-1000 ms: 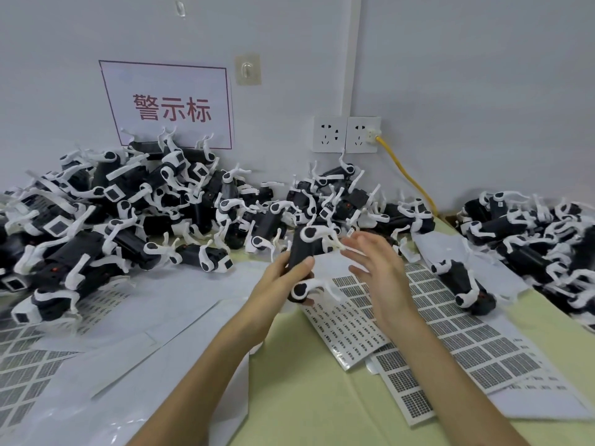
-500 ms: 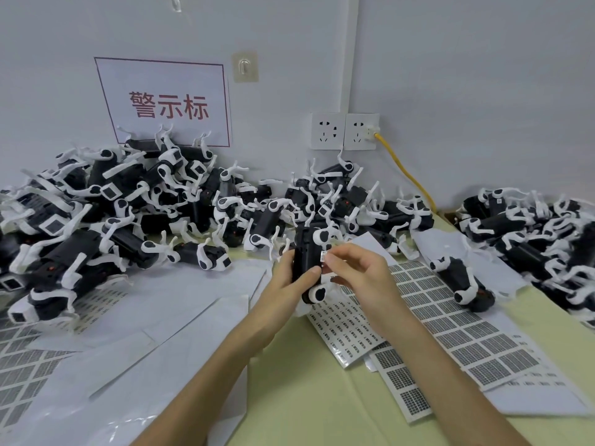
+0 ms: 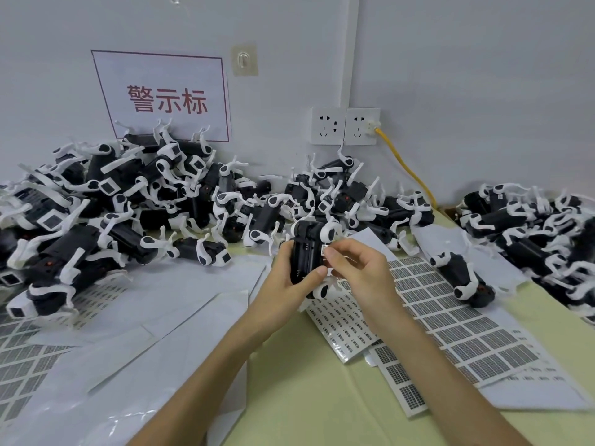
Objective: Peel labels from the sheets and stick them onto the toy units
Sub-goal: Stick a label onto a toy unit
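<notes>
Above the pale green table (image 3: 322, 397), in front of the pile (image 3: 128, 214): grips one toy (image 3: 304, 252) in the left hand (image 3: 286, 284), fingers and thumb curled round the black body, flat side turned up, probably to put the sticking spot in plain sight. Pinches a small white label (image 3: 323, 250) in the right hand (image 3: 363, 272), between thumb and forefinger, at the toy's right edge and touching it; hard to tell whether pressed fully down. Looks like the sticking step itself.

Lays the label sheets (image 3: 450, 320) just under and beside the right wrist, presumably for a short reach at the next peel.

Toy: hard matt black plastic block with glossy white curved legs, likely to snag among others. Sheets: thin, shiny, flexible, gridded with tiny printed rectangles. Label: paper-thin, sticky, prone to creasing.
</notes>
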The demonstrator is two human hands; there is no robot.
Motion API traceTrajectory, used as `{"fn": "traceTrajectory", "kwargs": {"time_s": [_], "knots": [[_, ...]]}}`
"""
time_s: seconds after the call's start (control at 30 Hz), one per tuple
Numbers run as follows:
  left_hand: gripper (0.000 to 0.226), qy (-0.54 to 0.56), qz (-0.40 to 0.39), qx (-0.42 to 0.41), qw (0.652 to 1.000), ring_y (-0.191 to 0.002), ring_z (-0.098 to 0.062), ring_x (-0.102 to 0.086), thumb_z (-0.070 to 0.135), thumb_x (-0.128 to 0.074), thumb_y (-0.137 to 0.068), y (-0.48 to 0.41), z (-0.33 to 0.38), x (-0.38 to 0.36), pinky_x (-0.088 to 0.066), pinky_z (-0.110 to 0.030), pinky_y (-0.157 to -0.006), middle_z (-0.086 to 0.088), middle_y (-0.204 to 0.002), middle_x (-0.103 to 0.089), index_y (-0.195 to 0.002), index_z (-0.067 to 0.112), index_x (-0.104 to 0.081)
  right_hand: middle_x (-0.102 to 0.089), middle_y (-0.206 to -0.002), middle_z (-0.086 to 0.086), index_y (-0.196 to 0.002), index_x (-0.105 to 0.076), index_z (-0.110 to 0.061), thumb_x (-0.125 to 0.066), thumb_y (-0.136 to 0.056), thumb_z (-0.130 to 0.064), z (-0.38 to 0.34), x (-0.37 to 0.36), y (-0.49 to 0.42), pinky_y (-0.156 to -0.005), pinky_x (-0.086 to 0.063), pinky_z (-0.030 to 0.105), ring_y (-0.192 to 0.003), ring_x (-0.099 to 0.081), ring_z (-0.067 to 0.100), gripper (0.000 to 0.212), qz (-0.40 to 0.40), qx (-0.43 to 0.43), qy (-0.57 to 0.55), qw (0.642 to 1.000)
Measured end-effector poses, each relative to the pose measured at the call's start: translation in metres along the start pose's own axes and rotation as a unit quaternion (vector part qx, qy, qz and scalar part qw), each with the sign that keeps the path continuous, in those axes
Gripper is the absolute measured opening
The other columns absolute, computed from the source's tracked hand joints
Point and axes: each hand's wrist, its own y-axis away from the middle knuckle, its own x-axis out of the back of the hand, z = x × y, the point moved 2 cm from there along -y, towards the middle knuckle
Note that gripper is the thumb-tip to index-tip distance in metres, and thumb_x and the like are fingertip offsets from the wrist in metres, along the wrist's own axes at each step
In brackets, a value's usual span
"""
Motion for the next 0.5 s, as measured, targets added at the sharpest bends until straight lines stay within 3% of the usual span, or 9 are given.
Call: {"fn": "traceTrajectory", "kwargs": {"time_s": [0.17, 0.3, 0.5], "knots": [[0.038, -0.004, -0.004, -0.004, 1.0, -0.108, 0.0, -0.066, 0.018, -0.066, -0.101, 0.0026, 0.0029, -0.001, -0.05, -0.014, -0.088, 0.007, -0.118, -0.067, -0.134, 0.021, -0.049, -0.077, -0.086, 0.0, -0.091, -0.076, -0.018, -0.07, -0.096, -0.012, -0.0007, -0.0007, 0.0006, -0.065, -0.057, 0.02, -0.08, -0.074, 0.011, 0.01, 0.008, -0.003, -0.015, 1.0], [0.037, -0.028, -0.002, -0.017, 0.999, -0.106, -0.002, -0.065, 0.018, -0.067, -0.1, 0.0031, 0.0035, -0.0011, -0.052, -0.023, -0.095, 0.018, -0.108, -0.066, -0.132, 0.019, -0.049, -0.077, -0.087, -0.003, -0.088, -0.076, -0.022, -0.071, -0.096, -0.013, 0.0001, -0.0014, 0.0014, -0.067, -0.058, 0.021, -0.08, -0.074, 0.01, 0.013, 0.016, 0.0, -0.007, 1.0], [0.04, -0.07, 0.011, -0.037, 0.997, -0.111, -0.017, -0.066, 0.019, -0.069, -0.099, 0.0018, 0.0037, -0.0021, -0.053, -0.042, -0.101, -0.002, -0.118, -0.066, -0.132, 0.016, -0.046, -0.077, -0.082, -0.001, -0.092, -0.076, -0.015, -0.071, -0.095, -0.013, 0.0038, -0.0027, 0.0015, -0.068, -0.057, 0.02, -0.076, -0.072, 0.008, 0.005, 0.03, -0.003, 0.001, 1.0]]}}
